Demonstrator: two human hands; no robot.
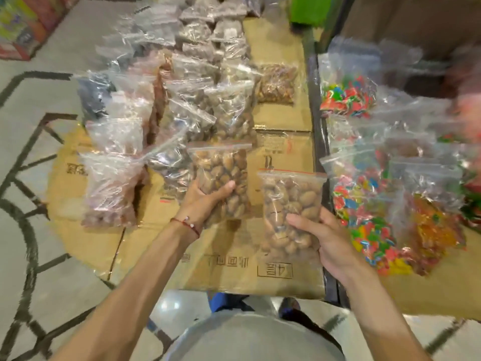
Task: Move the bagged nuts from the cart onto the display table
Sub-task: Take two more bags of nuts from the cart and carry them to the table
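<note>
My left hand point(205, 200) grips a clear zip bag of brown nuts point(221, 168) from below, thumb across its front, over the cardboard-covered display table point(283, 118). My right hand point(325, 238) holds a second bag of nuts point(291, 201) by its lower right side, upright just above the cardboard near the table's right edge. Both bags have red zip strips at the top. Several other bags of nuts point(229, 110) lie in rows on the table's left and far part.
To the right, past a dark rail point(316, 131), lie bags of bright coloured sweets point(364, 204). A lone bag of mixed nuts point(277, 83) sits mid-table. Patterned tiled floor point(33, 152) runs along the left. A green object point(309, 9) stands at the far end.
</note>
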